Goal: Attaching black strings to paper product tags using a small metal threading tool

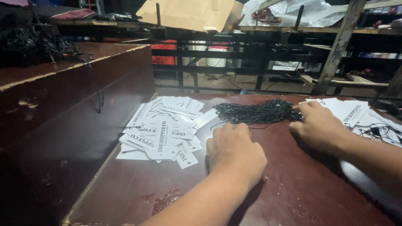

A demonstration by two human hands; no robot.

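A loose heap of white rectangular paper tags with black print (161, 127) lies at the left of the dark red-brown wooden counter (301, 196); a second heap of white tags with cords attached (360, 115) sits at the right edge, partly cut off. Between them lies a tangled bundle of thin black cords (255, 112), its long axis running left to right. The left hand (234, 152) rests knuckles-up just below the bundle, fingers curled under, its grip hidden. The right hand (316, 123) touches the bundle's right end, fingertips pinched into the cords.
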